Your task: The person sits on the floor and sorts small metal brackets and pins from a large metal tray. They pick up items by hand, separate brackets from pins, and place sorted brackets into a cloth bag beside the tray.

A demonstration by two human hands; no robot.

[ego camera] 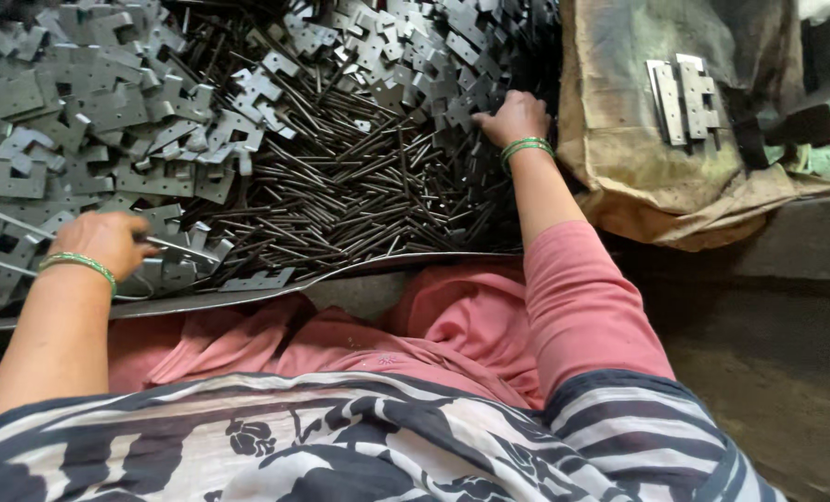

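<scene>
Hundreds of grey stamped hinge plates [108, 112] fill the far-left side of the pile, flat, notched and hard-edged. You've got your left hand [108, 242] at the pile's near-left edge, fingers curled tight around a thin metal rod [187, 246] that pokes out to the right over the plates. It looks stiff, smooth and likely slippery, so take it near the middle where it won't swing. Centre of the pile now: a dark tangle of pins [359, 195], slim, straight and round, lying every which way; light one by one, and they'll roll if you pinch them loosely. Your right hand [517, 116] sits at the pile's right edge, knuckles up, fingers pressed down into plates and pins; whether they're pinching anything, I cannot tell. Right of the pile, a coarse brown sack [638, 177], stained and soft, with a few assembled hinges [684, 98] lying flat on top, pale and shiny.
</scene>
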